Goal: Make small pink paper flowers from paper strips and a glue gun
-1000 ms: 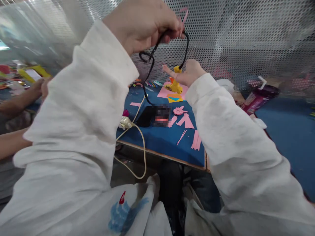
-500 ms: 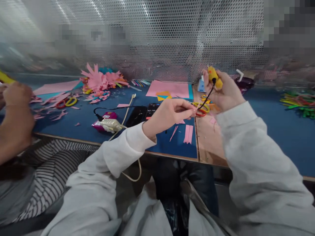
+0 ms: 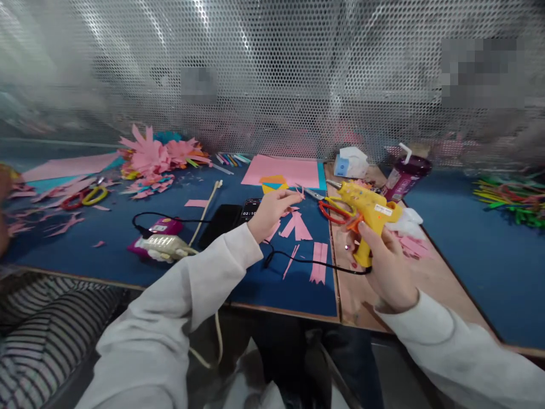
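My right hand (image 3: 385,267) is wrapped round the handle of a yellow hot glue gun (image 3: 364,204), whose nozzle points up and to the left. From the base of its handle a black cord (image 3: 306,260) runs left across the table. My left hand (image 3: 276,210) pinches a thin pink paper strip (image 3: 301,192) between thumb and fingertips, above the blue mat. Just beyond the glue gun's nozzle side lie red and yellow scissors (image 3: 336,210). Below my left hand are cut pink paper pieces (image 3: 297,227) and a notched pink strip (image 3: 319,262).
Phones (image 3: 221,225) and a power strip (image 3: 164,247) with a cable lie at left. Pink sheets (image 3: 281,170), a tissue pack (image 3: 349,163) and a purple cup with straw (image 3: 404,176) stand at the back. A pink paper flower pile (image 3: 157,150) sits farther left.
My right hand has come down and turned, bringing the glue gun into side view. My left hand has shifted left, still pinching the strip. The neighbour's arm has mostly left view.
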Demonstrator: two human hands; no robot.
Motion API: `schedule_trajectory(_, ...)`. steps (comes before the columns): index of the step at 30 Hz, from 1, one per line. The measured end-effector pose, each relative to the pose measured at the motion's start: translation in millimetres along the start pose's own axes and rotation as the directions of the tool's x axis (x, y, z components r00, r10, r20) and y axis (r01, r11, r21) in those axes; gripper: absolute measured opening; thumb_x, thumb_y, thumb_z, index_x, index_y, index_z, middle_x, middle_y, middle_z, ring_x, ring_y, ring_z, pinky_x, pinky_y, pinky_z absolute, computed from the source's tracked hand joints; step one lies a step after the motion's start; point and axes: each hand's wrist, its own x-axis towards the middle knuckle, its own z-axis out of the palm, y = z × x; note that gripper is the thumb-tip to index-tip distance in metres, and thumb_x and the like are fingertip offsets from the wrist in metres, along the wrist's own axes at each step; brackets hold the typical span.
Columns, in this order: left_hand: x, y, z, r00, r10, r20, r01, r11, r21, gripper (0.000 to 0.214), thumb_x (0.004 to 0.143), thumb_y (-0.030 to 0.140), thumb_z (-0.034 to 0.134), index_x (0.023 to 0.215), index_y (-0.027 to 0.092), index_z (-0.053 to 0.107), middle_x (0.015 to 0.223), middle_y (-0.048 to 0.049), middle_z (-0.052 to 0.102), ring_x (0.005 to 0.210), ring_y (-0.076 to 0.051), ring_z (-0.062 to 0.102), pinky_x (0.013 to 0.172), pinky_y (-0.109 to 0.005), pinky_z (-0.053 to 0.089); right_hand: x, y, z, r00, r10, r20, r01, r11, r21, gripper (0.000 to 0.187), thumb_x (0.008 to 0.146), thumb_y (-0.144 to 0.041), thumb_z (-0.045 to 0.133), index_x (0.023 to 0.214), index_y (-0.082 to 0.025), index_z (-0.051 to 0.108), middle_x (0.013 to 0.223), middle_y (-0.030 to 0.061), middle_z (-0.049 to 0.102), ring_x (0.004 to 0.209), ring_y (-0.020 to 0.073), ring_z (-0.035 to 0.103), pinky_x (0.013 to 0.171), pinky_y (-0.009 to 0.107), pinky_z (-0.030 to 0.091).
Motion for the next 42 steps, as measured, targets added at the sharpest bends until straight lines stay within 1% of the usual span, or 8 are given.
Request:
schedule_trajectory(4,-2.3,-12.5,-3.4,1.000,0.020,-0.006,-0.019,0.998,0.061,0.016,0.066,0.032,0.070,0.071,0.017,0.069,0.079,-0.0042,0.066,0.072,-0.014,0.056,0.065,-0.027,0.043,12.0,4.7,-2.5,0.999,0.030,-0.017,-0.030,0.999,-0.045,0.016,0.077,-0.036,0.063,0.082,-0.022,0.055,0.060,-0.0034,0.055,0.045,0.0093,0.046,0.037,0.021,0.033)
schedule_trajectory(8,-9.7,-16.9,-7.8,0.999,-0.031,-0.037,0.033,0.997,0.077,0.011,0.067,0.029,0.069,0.069,0.018,0.069,0.077,-0.0030,0.067,0.071,-0.013,0.057,0.069,-0.029,0.044,17.7,8.4,-6.9,0.990,0.125,0.063,-0.119,0.989,-0.086,0.022,0.077,-0.037,0.063,0.068,-0.021,0.051,0.050,-0.0042,0.048,0.042,0.0086,0.040,0.035,0.021,0.030)
schedule_trajectory(18,-20.1,-13.1,-9.3,0.999,0.010,-0.040,-0.008,0.999,0.050,0.008,0.068,0.028,0.070,0.067,0.020,0.067,0.080,-0.0028,0.068,0.081,-0.016,0.060,0.080,-0.033,0.046,14.2,5.2,-21.2,0.937,0.278,0.210,-0.283,0.959,-0.003,0.028,0.071,-0.040,0.069,0.091,-0.022,0.060,0.065,-0.0015,0.051,0.049,0.0088,0.041,0.042,0.022,0.036)
schedule_trajectory(26,-23.7,-11.8,-6.2,0.999,0.028,-0.044,-0.026,0.999,0.030,0.008,0.069,0.026,0.068,0.066,0.019,0.065,0.077,-0.0015,0.064,0.074,-0.013,0.057,0.074,-0.030,0.046,9.4,17.8,-25.7,0.966,0.212,0.149,-0.184,0.966,-0.183,0.018,0.081,-0.039,0.061,0.085,-0.021,0.062,0.058,-0.0018,0.052,0.047,0.0092,0.044,0.043,0.022,0.037)
schedule_trajectory(29,-27.6,-10.5,-2.7,0.999,0.032,0.016,-0.033,0.999,0.020,0.011,0.069,0.025,0.068,0.063,0.018,0.061,0.073,-0.0003,0.062,0.072,-0.012,0.055,0.074,-0.029,0.045,12.1,18.6,-21.7,0.987,0.137,0.079,-0.119,0.972,-0.205,0.017,0.079,-0.037,0.063,0.085,-0.021,0.060,0.059,-0.0024,0.053,0.048,0.0099,0.047,0.045,0.023,0.041)
schedule_trajectory(33,-37.3,-11.2,5.6,0.978,-0.021,0.209,0.015,0.999,0.030,0.013,0.069,0.024,0.068,0.064,0.015,0.060,0.074,-0.0013,0.062,0.073,-0.013,0.056,0.073,-0.029,0.044,16.0,19.3,-13.5,0.998,0.018,-0.055,-0.036,0.938,-0.346,0.019,0.073,-0.036,0.068,0.083,-0.021,0.062,0.065,-0.0010,0.060,0.054,0.0130,0.055,0.049,0.026,0.046)
schedule_trajectory(38,-46.7,-17.6,13.9,0.947,-0.053,0.315,0.017,0.993,0.117,0.010,0.070,0.024,0.067,0.067,0.015,0.062,0.079,-0.0036,0.063,0.076,-0.015,0.057,0.075,-0.030,0.045,15.5,15.8,0.7,0.999,-0.038,-0.039,0.018,0.905,-0.426,0.015,0.070,-0.032,0.069,0.076,-0.019,0.064,0.079,0.0019,0.068,0.075,0.0186,0.063,0.068,0.031,0.053)
schedule_trajectory(42,-48.9,-19.9,15.4,0.930,-0.049,0.365,-0.011,0.987,0.161,0.010,0.072,0.025,0.065,0.069,0.015,0.064,0.080,-0.0038,0.064,0.076,-0.014,0.057,0.073,-0.029,0.045,13.2,14.3,7.3,0.999,-0.029,-0.034,0.014,0.924,-0.383,0.014,0.068,-0.029,0.071,0.074,-0.019,0.062,0.077,0.0001,0.067,0.074,0.0163,0.064,0.071,0.029,0.054)
